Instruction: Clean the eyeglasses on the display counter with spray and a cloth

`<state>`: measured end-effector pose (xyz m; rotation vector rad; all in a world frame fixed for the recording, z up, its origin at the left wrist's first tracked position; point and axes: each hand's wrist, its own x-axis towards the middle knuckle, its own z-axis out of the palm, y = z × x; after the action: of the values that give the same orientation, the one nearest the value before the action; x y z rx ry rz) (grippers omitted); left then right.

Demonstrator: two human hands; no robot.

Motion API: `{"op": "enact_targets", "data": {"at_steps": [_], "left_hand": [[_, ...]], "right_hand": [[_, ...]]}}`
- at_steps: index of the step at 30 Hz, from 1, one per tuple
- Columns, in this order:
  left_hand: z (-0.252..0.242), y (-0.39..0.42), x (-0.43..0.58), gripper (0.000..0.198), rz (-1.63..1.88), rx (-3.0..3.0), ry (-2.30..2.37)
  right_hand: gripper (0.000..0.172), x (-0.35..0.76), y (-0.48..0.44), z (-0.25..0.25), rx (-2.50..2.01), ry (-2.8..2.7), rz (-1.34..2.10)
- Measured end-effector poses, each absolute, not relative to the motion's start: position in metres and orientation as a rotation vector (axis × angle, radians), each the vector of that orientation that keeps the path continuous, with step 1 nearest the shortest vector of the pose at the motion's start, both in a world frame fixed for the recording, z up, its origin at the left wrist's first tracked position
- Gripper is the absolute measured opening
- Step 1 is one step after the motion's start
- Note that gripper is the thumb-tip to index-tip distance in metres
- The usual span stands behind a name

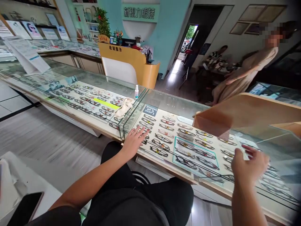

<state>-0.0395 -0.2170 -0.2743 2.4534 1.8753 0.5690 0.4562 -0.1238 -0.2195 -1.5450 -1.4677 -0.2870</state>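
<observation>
I sit in front of a glass display counter point(164, 103) filled with rows of eyeglasses point(185, 146). My left hand point(134, 140) lies flat on the glass near the counter's corner, fingers stretched out and spread. My right hand point(249, 163) hovers over the glass farther right, fingers curled in a pinch round a small pale thing that I cannot make out. A small white spray bottle point(136, 91) stands on the glass beyond my left hand, and a beige cloth point(124, 106) lies crumpled beside it.
A tan wooden box point(244, 113) rests on the counter at right. A yellow reception desk point(128, 64) stands behind. Two people are at the right, one seated point(217, 56), one standing point(249, 70). A dark phone point(24, 207) lies on a white surface at lower left.
</observation>
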Motion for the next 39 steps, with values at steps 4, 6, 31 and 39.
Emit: {"op": "enact_targets", "data": {"at_steps": [4,6,31,39], "left_hand": [[-0.284,-0.213,-0.026,0.068,0.719,2.396,1.929],[-0.284,-0.215,-0.024,0.065,0.756,2.372,1.935],[-0.187,-0.196,-0.066,0.027,1.245,1.573,1.416],[-0.171,-0.238,-0.010,0.024,1.089,1.691,0.905]], "right_hand": [[0.028,0.386,-0.170,-0.242,-1.440,-1.589,-0.235],[0.023,0.354,-0.182,-0.246,-1.371,-1.743,-0.175],[0.095,0.200,-0.210,-0.242,-0.945,-1.857,0.527],[0.048,0.167,-0.223,-0.248,-0.925,-1.704,0.680]]}}
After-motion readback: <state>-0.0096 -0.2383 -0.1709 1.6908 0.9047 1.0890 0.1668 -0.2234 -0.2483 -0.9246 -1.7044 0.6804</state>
